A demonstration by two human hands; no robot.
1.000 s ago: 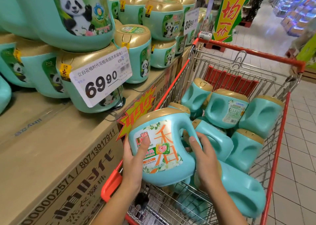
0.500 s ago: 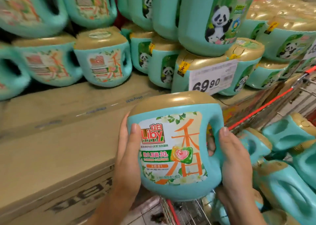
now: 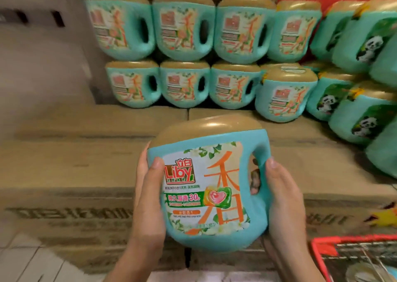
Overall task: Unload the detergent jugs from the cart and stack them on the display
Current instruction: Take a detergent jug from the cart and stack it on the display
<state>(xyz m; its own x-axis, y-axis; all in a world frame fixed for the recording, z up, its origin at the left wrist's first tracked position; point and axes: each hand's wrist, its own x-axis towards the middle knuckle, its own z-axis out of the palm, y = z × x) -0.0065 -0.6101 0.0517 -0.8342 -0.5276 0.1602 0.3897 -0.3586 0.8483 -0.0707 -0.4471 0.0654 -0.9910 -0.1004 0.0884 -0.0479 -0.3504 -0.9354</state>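
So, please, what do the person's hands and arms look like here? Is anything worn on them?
Both the left hand and the right hand are bare: no gloves, and no rings show on the visible fingers. The forearms are uncovered down to the bottom edge of the picture, with no sleeve, watch or bracelet in view. The fingernails are short and unpainted.

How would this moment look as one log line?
phase: carrying | jug: upright, off cart | left hand: grips side | right hand: grips handle side | display: ahead
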